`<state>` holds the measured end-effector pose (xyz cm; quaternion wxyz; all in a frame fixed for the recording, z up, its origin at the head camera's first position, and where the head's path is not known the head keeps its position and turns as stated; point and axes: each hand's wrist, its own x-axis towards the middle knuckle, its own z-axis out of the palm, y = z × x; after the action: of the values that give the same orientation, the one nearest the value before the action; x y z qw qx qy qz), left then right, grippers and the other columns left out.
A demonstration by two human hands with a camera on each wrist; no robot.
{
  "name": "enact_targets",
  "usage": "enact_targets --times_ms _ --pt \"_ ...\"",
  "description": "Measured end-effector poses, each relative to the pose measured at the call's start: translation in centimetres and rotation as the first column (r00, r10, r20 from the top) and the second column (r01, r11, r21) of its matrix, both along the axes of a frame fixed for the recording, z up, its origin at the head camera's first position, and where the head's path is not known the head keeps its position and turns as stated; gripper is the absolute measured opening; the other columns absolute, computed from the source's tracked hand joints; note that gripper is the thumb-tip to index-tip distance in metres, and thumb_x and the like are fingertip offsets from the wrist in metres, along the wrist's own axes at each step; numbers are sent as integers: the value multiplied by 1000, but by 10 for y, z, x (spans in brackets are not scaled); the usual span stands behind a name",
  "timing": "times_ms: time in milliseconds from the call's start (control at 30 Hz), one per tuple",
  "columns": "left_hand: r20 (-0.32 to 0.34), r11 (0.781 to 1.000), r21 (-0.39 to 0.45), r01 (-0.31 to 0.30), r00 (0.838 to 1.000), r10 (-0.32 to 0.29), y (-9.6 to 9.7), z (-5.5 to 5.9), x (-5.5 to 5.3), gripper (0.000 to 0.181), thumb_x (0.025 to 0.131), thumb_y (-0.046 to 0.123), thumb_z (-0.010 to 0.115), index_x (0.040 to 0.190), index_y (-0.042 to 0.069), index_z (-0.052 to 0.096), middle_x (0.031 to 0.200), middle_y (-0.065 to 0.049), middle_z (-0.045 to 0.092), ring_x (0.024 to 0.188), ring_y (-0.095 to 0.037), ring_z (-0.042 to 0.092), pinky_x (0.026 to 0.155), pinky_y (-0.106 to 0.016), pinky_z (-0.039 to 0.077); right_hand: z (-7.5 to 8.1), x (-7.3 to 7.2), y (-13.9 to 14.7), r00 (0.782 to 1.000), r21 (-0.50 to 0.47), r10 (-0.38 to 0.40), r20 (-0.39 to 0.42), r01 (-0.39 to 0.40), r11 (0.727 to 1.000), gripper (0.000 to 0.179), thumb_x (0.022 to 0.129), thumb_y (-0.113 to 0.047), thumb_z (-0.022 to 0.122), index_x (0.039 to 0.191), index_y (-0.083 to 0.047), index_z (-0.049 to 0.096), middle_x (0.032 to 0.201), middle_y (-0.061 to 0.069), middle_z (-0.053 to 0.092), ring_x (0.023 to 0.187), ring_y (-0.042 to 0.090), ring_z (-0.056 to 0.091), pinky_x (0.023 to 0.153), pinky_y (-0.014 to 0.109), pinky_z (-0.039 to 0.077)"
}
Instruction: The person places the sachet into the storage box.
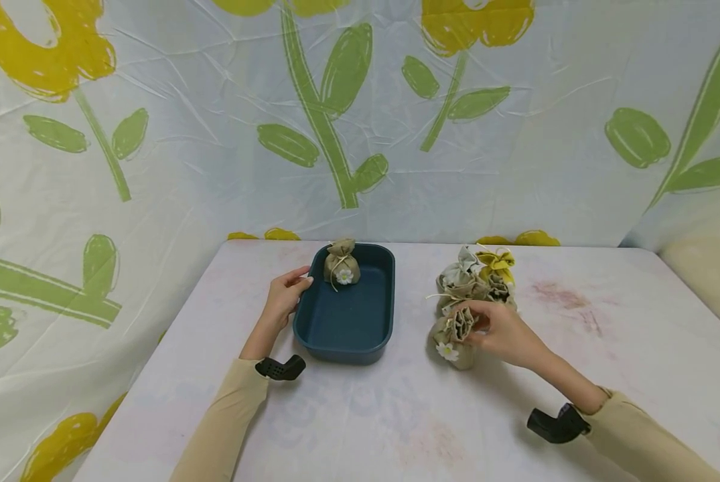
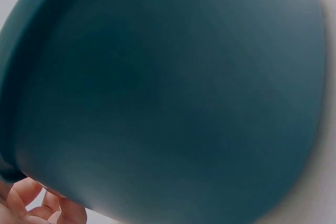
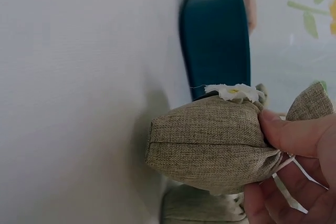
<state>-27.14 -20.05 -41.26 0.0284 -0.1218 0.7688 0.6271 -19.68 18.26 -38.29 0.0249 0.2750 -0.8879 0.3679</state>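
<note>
My right hand (image 1: 507,335) pinches the gathered neck of a tan burlap drawstring pouch (image 3: 210,142) decorated with a white daisy. In the right wrist view its thumb lies over the tied neck and the pouch hangs sideways in the picture. On the left, my left hand (image 1: 282,294) grips the rim of a dark blue rectangular tub (image 1: 344,321), thumb at the rim and fingers at the outer side. Another daisy pouch (image 1: 341,264) sits upright in the tub's far left corner. The tub's outer wall (image 2: 173,98) fills most of the left wrist view.
Just beyond the held pouch stand several more pouches in a cluster, including one with a pale top (image 1: 459,269) and one with a yellow top (image 1: 497,264). A whitish cloth (image 1: 360,428) covers the table. A flower-printed curtain (image 1: 227,147) hangs behind it.
</note>
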Motion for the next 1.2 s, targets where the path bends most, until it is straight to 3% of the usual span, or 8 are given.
enact_targets --times_ms 433,700,967,1067,1200 --pt "10 1000 -18 -3 1000 3 0 0 0 39 96 23 59 135 17 57 115 -8 60 90 -17 55 61 -22 46 24 -1 -19 999 -9 7 -53 -8 1000 36 74 10 68 104 -10 69 96 11 70 74 15 68 65 26 55" --pt "15 1000 -22 -9 1000 9 1 0 -1 39 96 23 59 135 18 57 117 -8 58 91 -17 53 61 -23 44 39 -6 -31 996 -10 28 -87 -29 1000 37 72 12 68 102 -10 68 95 8 70 75 11 65 67 26 55" --pt "29 1000 2 -13 1000 12 -4 -6 4 39 96 22 58 135 18 57 116 -8 58 93 -19 54 63 -23 45 49 -12 -51 997 -62 56 -52 -59 996 33 75 9 70 101 -10 69 97 8 69 76 12 65 67 27 55" --pt "34 1000 3 -7 999 7 -3 -7 4 39 96 21 58 135 18 57 115 -8 58 94 -19 55 64 -23 47 54 -16 -57 996 -64 65 -60 -68 996 32 75 7 71 101 -11 69 98 7 70 79 13 65 68 27 55" --pt "-7 1000 3 -9 1000 9 -1 -3 -1 38 95 23 59 133 18 59 112 -7 59 85 -15 52 59 -22 43 68 -29 -67 993 -70 67 -97 -74 995 32 76 5 73 103 -11 69 100 6 70 85 18 65 70 30 56"
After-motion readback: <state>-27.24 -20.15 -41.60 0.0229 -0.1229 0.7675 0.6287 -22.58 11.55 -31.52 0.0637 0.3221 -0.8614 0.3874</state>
